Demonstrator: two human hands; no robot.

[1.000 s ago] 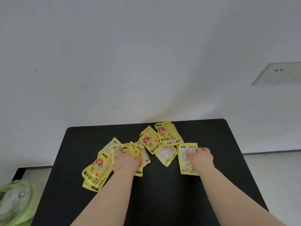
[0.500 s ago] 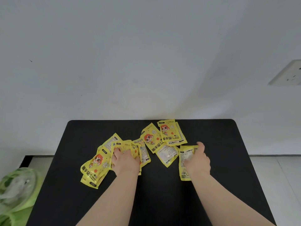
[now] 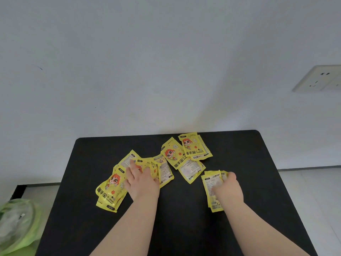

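the left hand point(image 3: 142, 180) is lying flat on yellow hand-warmer packets scattered over the black table point(image 3: 184, 228), its fingers point(image 3: 132, 164) stretching out straight, released, and pressing on the middle packet point(image 3: 154, 168); just left of those fingers a front-up pile point(image 3: 110, 187) is fanning out, touching the hand's side; the right hand point(image 3: 227, 189) is grasping a back-up pair of packets point(image 3: 212, 183), its fingers and thumb curling round their right edge; beyond both sets of fingertips, and between them, four overlapping packets point(image 3: 181, 156) are lying near the table's far edge; well left of the left fingers a green bag point(image 3: 16, 224) is sitting on the floor.
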